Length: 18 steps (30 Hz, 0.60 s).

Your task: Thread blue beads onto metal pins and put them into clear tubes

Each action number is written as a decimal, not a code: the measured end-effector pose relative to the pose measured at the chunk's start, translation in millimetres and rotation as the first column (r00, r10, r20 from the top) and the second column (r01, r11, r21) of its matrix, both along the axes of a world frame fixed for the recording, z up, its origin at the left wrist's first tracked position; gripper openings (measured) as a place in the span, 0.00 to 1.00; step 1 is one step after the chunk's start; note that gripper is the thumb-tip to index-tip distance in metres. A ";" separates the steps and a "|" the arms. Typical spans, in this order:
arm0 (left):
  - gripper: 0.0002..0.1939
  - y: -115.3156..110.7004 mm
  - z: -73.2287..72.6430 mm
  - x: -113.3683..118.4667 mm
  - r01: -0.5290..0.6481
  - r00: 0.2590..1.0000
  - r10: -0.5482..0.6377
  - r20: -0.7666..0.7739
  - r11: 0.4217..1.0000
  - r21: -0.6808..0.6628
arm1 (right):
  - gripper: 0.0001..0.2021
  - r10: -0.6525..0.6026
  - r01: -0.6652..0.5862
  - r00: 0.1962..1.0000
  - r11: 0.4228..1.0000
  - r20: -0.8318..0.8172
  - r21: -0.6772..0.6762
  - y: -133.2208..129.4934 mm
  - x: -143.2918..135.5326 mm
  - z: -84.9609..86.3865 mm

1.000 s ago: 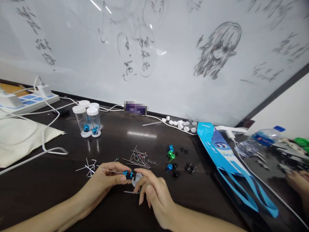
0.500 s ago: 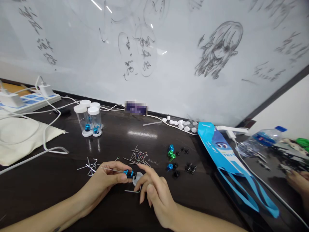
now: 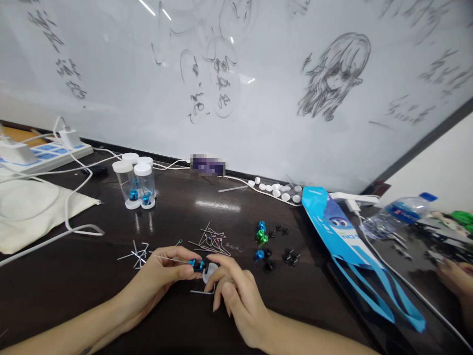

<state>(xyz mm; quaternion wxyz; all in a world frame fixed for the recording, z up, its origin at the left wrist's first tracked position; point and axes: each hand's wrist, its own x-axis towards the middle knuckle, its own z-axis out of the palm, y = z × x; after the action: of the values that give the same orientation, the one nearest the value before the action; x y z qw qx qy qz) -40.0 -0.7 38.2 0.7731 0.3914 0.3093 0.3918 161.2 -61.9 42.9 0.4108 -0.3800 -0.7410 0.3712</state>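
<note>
My left hand [image 3: 168, 268] is closed, its thumb and fingers pinching a small blue-and-black metal part [image 3: 196, 265]. A thin wire [image 3: 170, 258] runs from the part leftward over my fingers. My right hand [image 3: 238, 298] lies just to the right, fingers bent and apart, with the index fingertip close to the part's black end. Between the two hands is a whitish round disc [image 3: 210, 274], partly covered by the right fingers; whether they touch it I cannot tell. Beneath the disc an L-shaped hex key [image 3: 201, 292] rests on the dark table [image 3: 177, 320].
Thin looped wires [image 3: 212, 240] and more hex keys [image 3: 137, 255] lie beyond my hands. Blue, green and black parts [image 3: 263, 236] sit to the right, near a blue bag [image 3: 325, 222]. Capped clear tubes [image 3: 143, 182] stand behind left. Another person's hand [image 3: 456, 276] is at far right.
My right index finger has bent slightly and drawn nearer the blue-and-black part. My left hand keeps its hold in the same place.
</note>
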 end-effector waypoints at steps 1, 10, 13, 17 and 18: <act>0.10 0.1 -0.2 0.0 0.004 1.000 -0.004 0.000 1.000 0.002 | 0.25 0.003 -0.003 1.000 1.000 -0.001 -0.003 -0.1 0.0 -0.3; 0.09 -0.3 0.3 -0.7 0.006 1.000 -0.006 0.015 1.000 -0.009 | 0.24 -0.016 0.016 1.000 1.000 -0.021 -0.016 -0.6 -0.8 -2.4; 0.09 -0.5 1.5 0.1 0.008 1.000 -0.008 0.018 1.000 -0.003 | 0.25 -0.009 0.009 1.000 1.000 -0.013 -0.008 -0.4 -0.7 -1.8; 0.09 -0.2 2.1 0.7 -0.001 1.000 0.001 0.015 1.000 -0.006 | 0.25 -0.009 0.009 1.000 1.000 -0.020 -0.016 -0.2 -0.5 -2.2; 0.09 -0.1 2.0 0.5 -0.002 1.000 0.002 0.012 1.000 -0.011 | 0.25 -0.012 0.011 1.000 1.000 -0.022 -0.018 -0.2 -0.5 -2.5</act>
<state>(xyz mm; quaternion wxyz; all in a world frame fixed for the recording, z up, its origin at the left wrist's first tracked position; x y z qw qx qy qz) -39.5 -0.8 40.2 0.7768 0.3843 0.3070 0.3932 160.8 -62.1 40.4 0.4177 -0.3838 -0.7307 0.3797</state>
